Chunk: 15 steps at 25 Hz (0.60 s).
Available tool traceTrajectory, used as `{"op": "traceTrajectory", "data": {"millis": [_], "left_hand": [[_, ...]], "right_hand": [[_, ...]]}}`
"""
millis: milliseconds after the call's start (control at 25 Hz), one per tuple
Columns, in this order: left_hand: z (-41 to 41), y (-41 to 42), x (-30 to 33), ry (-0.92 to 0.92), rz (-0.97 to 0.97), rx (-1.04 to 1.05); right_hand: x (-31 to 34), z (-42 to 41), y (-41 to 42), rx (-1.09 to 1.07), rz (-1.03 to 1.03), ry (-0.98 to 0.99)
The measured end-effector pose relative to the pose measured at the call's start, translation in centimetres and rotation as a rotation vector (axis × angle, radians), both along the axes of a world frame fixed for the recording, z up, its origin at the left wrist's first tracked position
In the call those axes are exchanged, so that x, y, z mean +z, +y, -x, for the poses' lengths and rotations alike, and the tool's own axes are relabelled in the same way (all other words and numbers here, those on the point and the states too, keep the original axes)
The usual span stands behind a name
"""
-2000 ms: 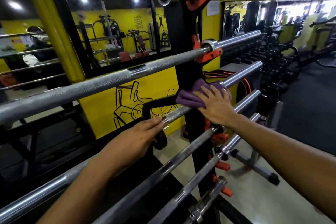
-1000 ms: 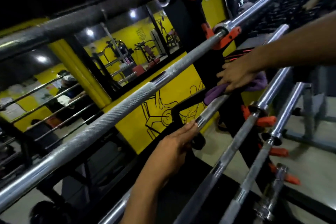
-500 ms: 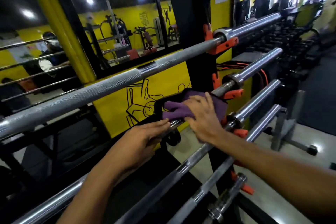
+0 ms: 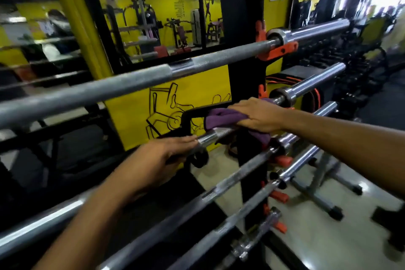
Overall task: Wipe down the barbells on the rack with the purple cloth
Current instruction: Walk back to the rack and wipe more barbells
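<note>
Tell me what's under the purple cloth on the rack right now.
The purple cloth drapes over one barbell, whose bare knurled shaft emerges at its left edge. The right hand presses on top. The stretch of bar beneath the cloth is covered, so its condition can't be seen.

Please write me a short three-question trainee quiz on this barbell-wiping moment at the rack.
1. True or false: the right hand presses the purple cloth onto a barbell.
2. Which hand grips that same bar with no cloth? A) left hand B) right hand C) neither
3. Fill in: the rack's bar hooks are coloured ____.

Key: 1 true; 2 A; 3 orange.
</note>
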State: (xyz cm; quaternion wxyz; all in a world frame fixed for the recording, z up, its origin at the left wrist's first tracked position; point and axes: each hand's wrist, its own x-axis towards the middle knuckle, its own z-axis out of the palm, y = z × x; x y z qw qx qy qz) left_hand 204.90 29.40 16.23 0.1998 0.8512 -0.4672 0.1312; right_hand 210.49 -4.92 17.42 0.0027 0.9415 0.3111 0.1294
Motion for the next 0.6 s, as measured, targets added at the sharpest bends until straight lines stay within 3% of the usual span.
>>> {"op": "traceTrajectory", "data": {"millis": [160, 320, 480, 600], "left_hand": [[0.2, -0.1, -0.6, -0.031, 0.067, 0.025], [-0.4, -0.4, 0.0, -0.019, 0.011, 0.127], [0.0, -0.7, 0.1, -0.029, 0.011, 0.198], [0.4, -0.7, 0.3, 0.011, 0.009, 0.222]], "right_hand": [[1.6, -0.7, -2.1, -0.145, -0.106, 0.129], [-1.2, 0.5, 2.2, -0.295, -0.245, -0.093], [-3.5, 3.8, 8.4, -0.122, -0.231, -0.245], [-3.4, 2.7, 3.7, -0.041, -0.162, -0.224]]}}
